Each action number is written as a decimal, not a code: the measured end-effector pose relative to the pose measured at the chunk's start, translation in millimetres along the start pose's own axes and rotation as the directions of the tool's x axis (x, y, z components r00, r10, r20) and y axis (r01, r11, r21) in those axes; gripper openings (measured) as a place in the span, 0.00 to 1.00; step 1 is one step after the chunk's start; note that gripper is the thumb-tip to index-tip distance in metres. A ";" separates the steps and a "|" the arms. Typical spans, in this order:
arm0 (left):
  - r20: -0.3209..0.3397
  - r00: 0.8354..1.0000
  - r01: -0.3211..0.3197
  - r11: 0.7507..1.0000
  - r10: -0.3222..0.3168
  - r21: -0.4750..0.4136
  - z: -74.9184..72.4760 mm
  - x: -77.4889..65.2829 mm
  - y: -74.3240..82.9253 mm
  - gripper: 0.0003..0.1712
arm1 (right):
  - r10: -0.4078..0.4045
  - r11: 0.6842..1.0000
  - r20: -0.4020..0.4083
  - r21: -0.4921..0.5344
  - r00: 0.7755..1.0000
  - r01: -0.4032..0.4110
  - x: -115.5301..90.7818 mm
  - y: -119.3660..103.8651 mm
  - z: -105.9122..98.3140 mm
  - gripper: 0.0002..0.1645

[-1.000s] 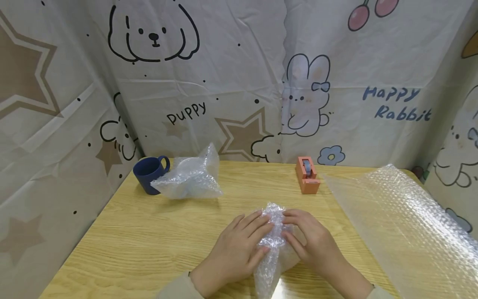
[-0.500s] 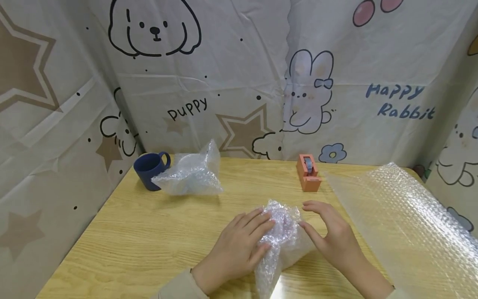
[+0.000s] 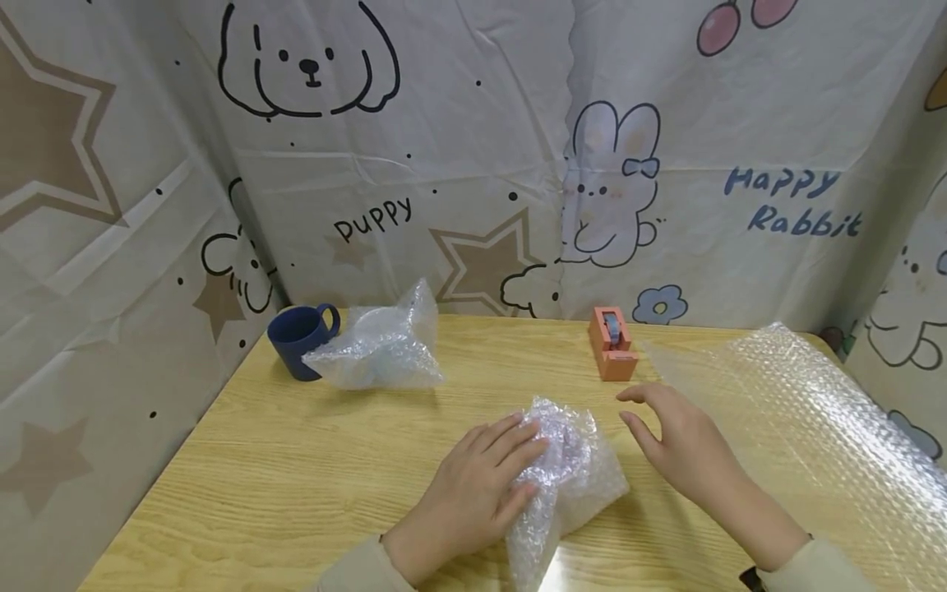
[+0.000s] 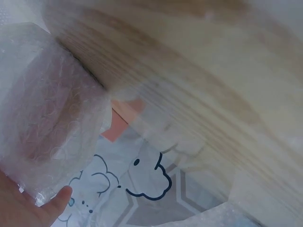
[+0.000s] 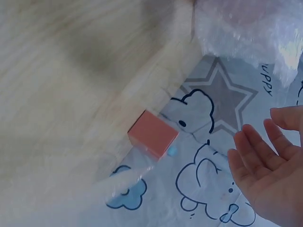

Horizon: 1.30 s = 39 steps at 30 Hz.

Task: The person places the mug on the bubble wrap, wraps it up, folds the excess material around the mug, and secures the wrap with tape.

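Note:
A bundle of clear bubble wrap [image 3: 573, 464], folded over something pinkish inside, lies on the wooden table in the head view. My left hand [image 3: 477, 481] rests on its left side with fingers laid across the folds. The left wrist view shows the wrapped bundle [image 4: 52, 109] with a pink shape through the plastic and my left fingertips [image 4: 59, 201] at its edge. Apart from the bundle, to its right, my right hand [image 3: 684, 440] hovers with fingers loosely bent, holding nothing. In the right wrist view my right hand [image 5: 270, 161] has its fingers spread.
An orange tape dispenser [image 3: 612, 345] stands at the back, beyond the right hand. A large bubble wrap sheet [image 3: 806, 436] covers the table's right side. At back left, a dark blue mug [image 3: 296, 341] stands beside another bubble-wrapped bundle [image 3: 381, 349]. A printed curtain [image 3: 473, 164] hangs behind.
My right hand has let go of the bundle and moved right and slightly up, away from it. The bundle's right flap has spread outward. My left hand has stayed on it.

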<state>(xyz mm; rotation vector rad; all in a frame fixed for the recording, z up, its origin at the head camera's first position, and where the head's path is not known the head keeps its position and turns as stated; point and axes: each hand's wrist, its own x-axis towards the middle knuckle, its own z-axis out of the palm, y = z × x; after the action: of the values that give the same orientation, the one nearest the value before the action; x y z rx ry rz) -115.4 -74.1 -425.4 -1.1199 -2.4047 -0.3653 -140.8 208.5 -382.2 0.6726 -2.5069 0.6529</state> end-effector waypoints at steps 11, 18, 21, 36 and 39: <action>-0.005 1.000 0.003 1.000 -0.003 -0.005 -0.5 -0.1 -1.7 0.27 | 0.240 0.970 0.281 -0.100 0.929 -0.220 58.0 28.5 -8.1 0.12; -0.001 1.000 -0.004 1.000 0.004 -0.015 -1.0 1.3 -1.7 0.26 | 0.346 0.937 0.376 -0.180 0.860 -0.298 85.1 44.6 2.1 0.13; 0.014 1.000 0.000 1.000 0.000 -0.008 -1.2 1.7 -1.9 0.26 | 0.374 0.926 0.393 -0.204 0.840 -0.316 91.3 51.9 7.1 0.14; 0.019 1.000 0.001 1.000 -0.001 -0.005 0.1 0.9 -1.8 0.26 | 0.559 0.829 0.427 -0.262 0.711 -0.494 101.5 66.1 32.4 0.24; 0.026 1.000 0.004 1.000 -0.004 -0.003 -1.4 1.0 -2.0 0.26 | 0.577 0.816 0.420 -0.254 0.701 -0.520 103.1 66.9 33.8 0.24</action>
<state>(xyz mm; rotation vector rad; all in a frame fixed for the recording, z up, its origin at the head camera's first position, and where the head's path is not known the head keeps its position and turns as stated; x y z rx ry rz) -117.1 -75.3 -423.7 -1.1284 -2.4296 -0.3584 -268.0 206.8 -374.7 -0.0039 -3.2304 0.5721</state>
